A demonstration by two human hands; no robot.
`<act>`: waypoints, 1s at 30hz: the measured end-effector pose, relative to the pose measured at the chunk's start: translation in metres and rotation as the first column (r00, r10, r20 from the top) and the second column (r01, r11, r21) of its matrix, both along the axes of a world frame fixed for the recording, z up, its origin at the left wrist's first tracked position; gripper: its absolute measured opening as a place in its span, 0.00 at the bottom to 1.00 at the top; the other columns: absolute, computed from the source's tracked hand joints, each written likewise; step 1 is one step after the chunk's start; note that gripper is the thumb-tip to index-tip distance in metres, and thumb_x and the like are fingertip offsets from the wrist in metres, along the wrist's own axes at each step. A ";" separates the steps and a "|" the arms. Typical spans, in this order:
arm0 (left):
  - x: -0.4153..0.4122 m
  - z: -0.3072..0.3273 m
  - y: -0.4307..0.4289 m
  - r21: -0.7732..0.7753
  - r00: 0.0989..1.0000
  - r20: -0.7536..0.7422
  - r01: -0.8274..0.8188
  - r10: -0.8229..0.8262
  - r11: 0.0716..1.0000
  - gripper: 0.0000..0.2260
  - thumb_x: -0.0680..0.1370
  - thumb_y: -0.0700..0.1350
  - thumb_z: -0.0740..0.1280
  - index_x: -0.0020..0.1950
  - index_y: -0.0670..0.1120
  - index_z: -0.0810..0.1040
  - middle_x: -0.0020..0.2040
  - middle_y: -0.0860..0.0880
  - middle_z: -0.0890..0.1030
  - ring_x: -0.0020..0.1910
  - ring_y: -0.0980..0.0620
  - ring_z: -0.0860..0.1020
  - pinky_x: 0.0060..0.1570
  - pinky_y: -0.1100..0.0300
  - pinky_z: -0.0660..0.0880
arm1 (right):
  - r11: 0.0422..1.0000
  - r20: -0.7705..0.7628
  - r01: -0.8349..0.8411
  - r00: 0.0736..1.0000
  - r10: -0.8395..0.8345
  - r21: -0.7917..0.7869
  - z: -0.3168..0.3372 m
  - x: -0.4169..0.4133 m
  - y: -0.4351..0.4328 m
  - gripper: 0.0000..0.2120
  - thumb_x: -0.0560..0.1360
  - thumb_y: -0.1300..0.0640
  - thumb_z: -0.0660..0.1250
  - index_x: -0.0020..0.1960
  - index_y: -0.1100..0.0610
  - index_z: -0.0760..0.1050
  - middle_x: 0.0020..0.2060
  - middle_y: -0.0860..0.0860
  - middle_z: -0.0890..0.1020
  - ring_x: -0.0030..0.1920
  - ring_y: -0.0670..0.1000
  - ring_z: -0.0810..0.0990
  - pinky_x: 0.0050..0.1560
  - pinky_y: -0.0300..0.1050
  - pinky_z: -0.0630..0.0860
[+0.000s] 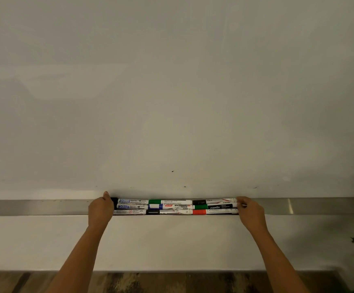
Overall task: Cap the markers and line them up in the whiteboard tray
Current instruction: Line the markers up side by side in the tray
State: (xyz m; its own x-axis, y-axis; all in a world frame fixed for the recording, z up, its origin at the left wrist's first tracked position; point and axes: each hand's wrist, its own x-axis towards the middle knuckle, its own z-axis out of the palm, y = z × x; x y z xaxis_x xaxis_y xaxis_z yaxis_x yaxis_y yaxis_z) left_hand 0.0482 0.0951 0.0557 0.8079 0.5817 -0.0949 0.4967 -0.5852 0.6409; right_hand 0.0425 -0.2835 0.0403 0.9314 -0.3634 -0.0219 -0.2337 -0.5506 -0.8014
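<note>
I take the whiteboard (pixel 172 92) first: it fills nearly the whole view, wiped clean save a few dark specks low down. Along its lower edge runs the metal whiteboard tray (pixel 34 207), my landmark for everything else. Below the tray comes a pale panel, then wood-grain floor (pixel 117 282).

In the tray's middle stretch lie the markers (pixel 175 206), nine as far as I can count, packed in three rows of three laid end to end, all parallel to the tray's length. Green, blue, black and red caps show; I see no bare tip, so I judge the capping done.

My left hand (pixel 100 210) rests on the tray at the left end of the block, fingers curled and pressed against the marker ends, gripping nothing that I can see. My right hand (pixel 249 212) does the same at the right end, fingertips bent against the ends, holding nothing either.

The step in hand looks like squaring the block. To do it well I would push both ends inward evenly, flat along the tray, keeping pressure light so no row buckles upward or rolls over the front lip, then check that the three rows end flush.
</note>
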 end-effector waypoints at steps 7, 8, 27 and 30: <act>-0.001 0.004 -0.006 0.015 0.999 -0.005 0.044 -0.044 0.999 0.26 0.82 0.45 0.46 0.27 0.39 0.68 0.48 0.28 0.79 0.43 0.40 0.72 0.49 0.51 0.66 | 1.000 0.005 -0.007 1.000 0.007 0.006 0.003 0.000 -0.002 0.11 0.76 0.70 0.59 0.55 0.66 0.77 0.53 0.64 0.81 0.49 0.58 0.77 0.46 0.40 0.69; -0.001 0.005 -0.007 0.019 0.999 -0.009 0.049 -0.049 0.999 0.26 0.82 0.45 0.46 0.26 0.40 0.66 0.48 0.28 0.79 0.42 0.41 0.71 0.49 0.51 0.66 | 1.000 0.002 -0.010 1.000 0.010 0.002 0.003 0.000 -0.003 0.11 0.76 0.70 0.59 0.55 0.65 0.77 0.52 0.63 0.81 0.47 0.58 0.77 0.45 0.41 0.70; -0.002 0.010 -0.006 -0.040 0.998 -0.066 -0.020 0.017 0.999 0.26 0.82 0.47 0.47 0.50 0.26 0.75 0.52 0.28 0.77 0.55 0.33 0.73 0.56 0.47 0.68 | 0.990 0.019 0.014 1.000 -0.011 -0.141 -0.004 -0.004 -0.007 0.10 0.76 0.68 0.58 0.50 0.66 0.78 0.46 0.64 0.82 0.42 0.57 0.76 0.42 0.42 0.68; 0.000 0.010 -0.005 -0.025 0.997 -0.082 -0.017 0.015 1.000 0.25 0.82 0.46 0.46 0.47 0.28 0.75 0.51 0.28 0.78 0.54 0.34 0.74 0.56 0.47 0.68 | 0.983 0.046 -0.009 0.999 0.017 -0.184 -0.001 -0.006 -0.006 0.10 0.75 0.70 0.58 0.49 0.68 0.78 0.46 0.65 0.81 0.43 0.59 0.77 0.43 0.46 0.71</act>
